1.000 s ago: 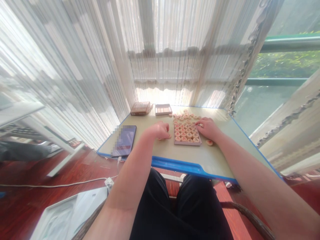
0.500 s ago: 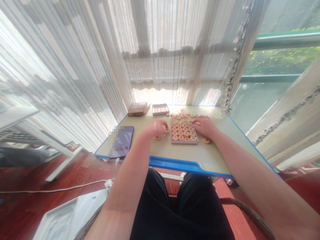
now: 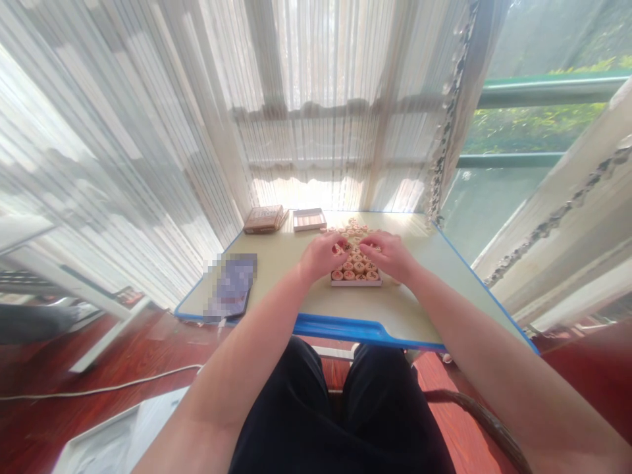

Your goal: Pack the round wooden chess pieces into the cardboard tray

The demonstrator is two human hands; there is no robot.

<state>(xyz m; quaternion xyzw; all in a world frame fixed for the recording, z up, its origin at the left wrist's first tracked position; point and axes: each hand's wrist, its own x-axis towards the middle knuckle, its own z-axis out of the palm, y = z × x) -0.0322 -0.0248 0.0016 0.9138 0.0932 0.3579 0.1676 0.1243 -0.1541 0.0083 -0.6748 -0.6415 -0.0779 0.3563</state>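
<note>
A shallow box (image 3: pixel 356 284) stands on the table, filled with rows of round wooden xiangqi pieces (image 3: pixel 359 268) marked in red and black. Over its left far part is my left hand (image 3: pixel 323 255), thumb and fingers curled together around a xiangqi piece (image 3: pixel 347 247) at the fingertips. My right hand (image 3: pixel 388 254) reaches over the far right part of the box, its thumb and forefinger drawn together. What those right fingertips hold, if anything, is too small to make out. Both hands cover part of the rows.
Beyond the box lies a loose heap of more pieces (image 3: pixel 354 228). A box lid or tray (image 3: pixel 309 220) and a brown box (image 3: pixel 265 219) sit at the far left. A tablet (image 3: pixel 231 286) lies near the left edge. The table has a raised blue front edge (image 3: pixel 340 326).
My left hand has moved right, from beside the box to above it. My right hand has come inward, closer to the left one. The view has shifted slightly.
</note>
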